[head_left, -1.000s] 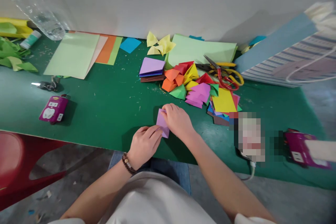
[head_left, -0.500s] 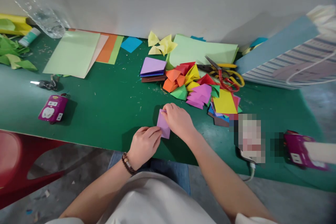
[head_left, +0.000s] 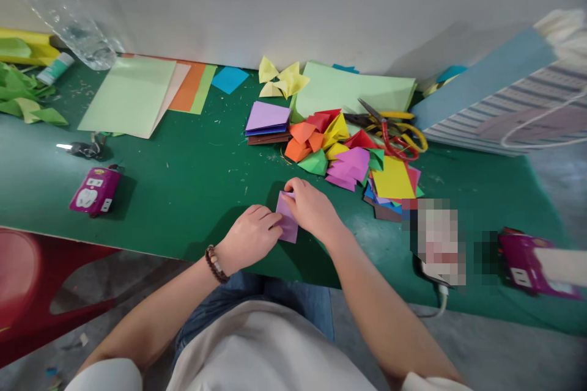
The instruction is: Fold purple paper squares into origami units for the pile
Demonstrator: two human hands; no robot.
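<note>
Gently now: your left hand (head_left: 250,235) and right hand (head_left: 312,208) are closed together, pinching the folded violet paper square (head_left: 288,226) on the green tabletop (head_left: 192,195). Keep its edges lined up and the paper flat.

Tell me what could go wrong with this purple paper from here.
The small purple paper sits pinched between the left hand and right hand, so it may slip and crease off-line. The right hand works close to the loose paper pile; a careless sweep could scatter it.
</note>
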